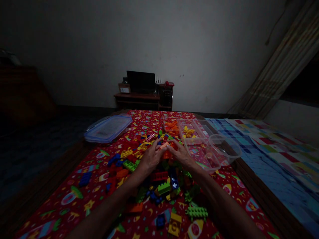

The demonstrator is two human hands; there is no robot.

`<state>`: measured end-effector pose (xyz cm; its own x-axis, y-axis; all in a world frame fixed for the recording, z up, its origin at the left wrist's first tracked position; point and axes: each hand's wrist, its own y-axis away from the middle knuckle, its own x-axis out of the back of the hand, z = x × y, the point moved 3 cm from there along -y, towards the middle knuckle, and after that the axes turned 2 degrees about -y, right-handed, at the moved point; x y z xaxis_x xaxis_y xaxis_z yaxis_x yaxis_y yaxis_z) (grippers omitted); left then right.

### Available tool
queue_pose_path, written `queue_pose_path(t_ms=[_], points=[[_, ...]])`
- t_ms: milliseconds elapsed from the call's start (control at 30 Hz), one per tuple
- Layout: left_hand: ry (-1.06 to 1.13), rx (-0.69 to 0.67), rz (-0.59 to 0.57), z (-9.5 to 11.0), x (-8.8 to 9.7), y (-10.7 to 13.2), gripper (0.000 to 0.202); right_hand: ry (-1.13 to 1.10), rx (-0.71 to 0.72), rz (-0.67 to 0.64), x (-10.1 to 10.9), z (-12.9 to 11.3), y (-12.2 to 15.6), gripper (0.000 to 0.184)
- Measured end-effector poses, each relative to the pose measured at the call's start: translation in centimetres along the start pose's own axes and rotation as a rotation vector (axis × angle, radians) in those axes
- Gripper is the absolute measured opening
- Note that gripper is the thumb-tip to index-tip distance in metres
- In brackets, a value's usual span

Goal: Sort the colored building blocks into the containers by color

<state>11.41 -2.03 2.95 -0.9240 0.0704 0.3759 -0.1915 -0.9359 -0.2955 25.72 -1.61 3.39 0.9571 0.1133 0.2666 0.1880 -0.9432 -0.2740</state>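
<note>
Both of my hands reach out over a heap of coloured toy bricks (159, 179) spread on a red patterned cloth (74, 196). My left hand (150, 158) and my right hand (179, 153) meet at a small orange brick (164, 144), each pinching one end of it with the fingertips. Just beyond my right hand stands a clear plastic box (201, 142) with compartments; one compartment holds orange bricks (171, 126), another yellow ones (188, 131).
A clear lid with a blue rim (108, 128) lies at the table's far left. A chequered blue cloth (269, 159) covers the surface to the right. A dark wooden desk with a screen (143, 89) stands against the back wall. The room is dim.
</note>
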Motion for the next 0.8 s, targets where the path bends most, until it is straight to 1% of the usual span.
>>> queue_pose_path(t_ms=[100,167,233,333,433,533,633,800], points=[[-0.074,-0.025,0.027,0.3,0.6,0.0,0.057,-0.065,-0.042,-0.048,0.2,0.3,0.1,0.04],[-0.152,-0.051,0.002,0.4,0.9,0.0,0.052,-0.129,-0.084,-0.099,0.2,0.5,0.2,0.044],[-0.236,-0.116,-0.021,0.5,1.0,0.2,0.045,-0.225,-0.151,-0.157,0.0,0.8,0.3,0.047],[-0.32,-0.206,0.008,0.2,1.1,0.6,0.041,-0.397,-0.271,-0.239,-0.6,0.9,0.7,0.057],[-0.322,-0.198,0.014,-0.3,0.9,1.2,0.041,-0.489,-0.341,-0.266,-1.2,0.8,1.0,0.065],[-0.336,-0.18,0.008,-0.4,0.7,1.4,0.039,-0.485,-0.356,-0.258,-1.6,0.7,1.1,0.064],[-0.374,-0.134,0.007,-0.3,0.6,1.3,0.041,-0.479,-0.356,-0.256,-1.7,0.5,1.1,0.064],[-0.344,-0.132,0.005,0.4,0.6,1.6,0.042,-0.402,-0.282,-0.202,-1.3,0.3,0.8,0.056]])
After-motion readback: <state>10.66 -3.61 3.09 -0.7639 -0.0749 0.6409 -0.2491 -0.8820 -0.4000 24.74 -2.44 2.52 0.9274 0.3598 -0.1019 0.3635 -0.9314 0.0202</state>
